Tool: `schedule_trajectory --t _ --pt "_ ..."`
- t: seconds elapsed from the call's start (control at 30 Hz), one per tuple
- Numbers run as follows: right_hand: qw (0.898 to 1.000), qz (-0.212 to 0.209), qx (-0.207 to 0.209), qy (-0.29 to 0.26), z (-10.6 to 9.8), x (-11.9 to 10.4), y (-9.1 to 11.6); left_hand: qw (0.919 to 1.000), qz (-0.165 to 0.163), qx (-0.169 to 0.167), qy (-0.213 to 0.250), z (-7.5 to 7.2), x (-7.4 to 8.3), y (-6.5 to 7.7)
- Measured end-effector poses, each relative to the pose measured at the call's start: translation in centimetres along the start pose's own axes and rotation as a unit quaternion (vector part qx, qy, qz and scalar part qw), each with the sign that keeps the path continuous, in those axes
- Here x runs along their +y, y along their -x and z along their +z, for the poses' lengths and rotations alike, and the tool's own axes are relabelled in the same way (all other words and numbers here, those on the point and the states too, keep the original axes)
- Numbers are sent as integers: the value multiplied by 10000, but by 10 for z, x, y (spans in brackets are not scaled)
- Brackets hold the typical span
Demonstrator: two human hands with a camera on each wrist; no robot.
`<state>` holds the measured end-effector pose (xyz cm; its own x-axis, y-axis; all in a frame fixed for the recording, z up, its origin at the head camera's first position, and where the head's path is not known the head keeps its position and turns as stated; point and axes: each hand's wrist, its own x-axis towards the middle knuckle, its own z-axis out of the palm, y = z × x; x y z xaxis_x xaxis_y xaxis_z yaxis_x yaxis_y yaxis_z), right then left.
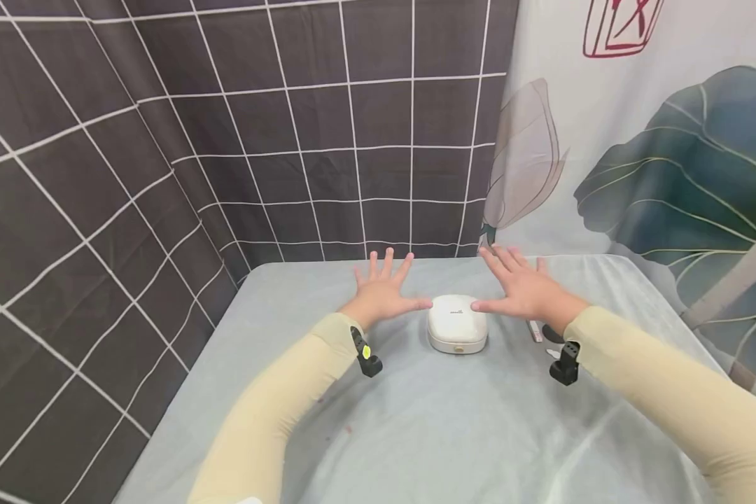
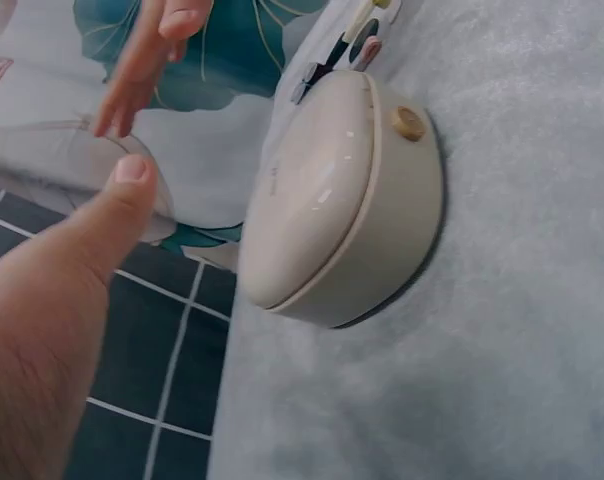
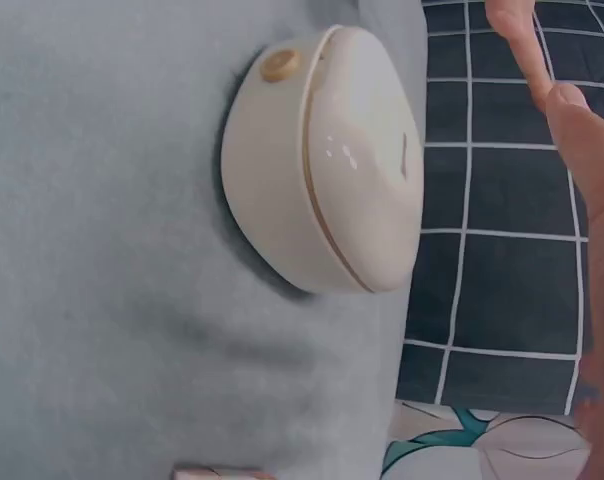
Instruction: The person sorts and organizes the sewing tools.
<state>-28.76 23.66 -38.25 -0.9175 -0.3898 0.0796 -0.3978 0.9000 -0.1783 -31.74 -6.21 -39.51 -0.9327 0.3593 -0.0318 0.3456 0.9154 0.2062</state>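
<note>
White case [image 1: 457, 325] below, between outspread fingers [image 1: 387, 266]

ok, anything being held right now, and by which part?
Nothing held. Left grip and right grip are both open, fingers spread, clear of the white case.

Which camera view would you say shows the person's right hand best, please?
The head view: the right hand appears whole, fingers spread. The left wrist view shows only part, cut off above; the right wrist view, mainly its thumb.
</note>
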Motion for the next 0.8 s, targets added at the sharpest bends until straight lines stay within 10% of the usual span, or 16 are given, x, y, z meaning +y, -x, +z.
schedule_trajectory --t 0.37,0.8 --pt "9937 -621 606 -706 29 1 -4 9923 976 730 240 44 -1 -13" --pt "9843 -1095 591 -1252 83 -4 -5 9910 1183 406 480 91 18 -4"
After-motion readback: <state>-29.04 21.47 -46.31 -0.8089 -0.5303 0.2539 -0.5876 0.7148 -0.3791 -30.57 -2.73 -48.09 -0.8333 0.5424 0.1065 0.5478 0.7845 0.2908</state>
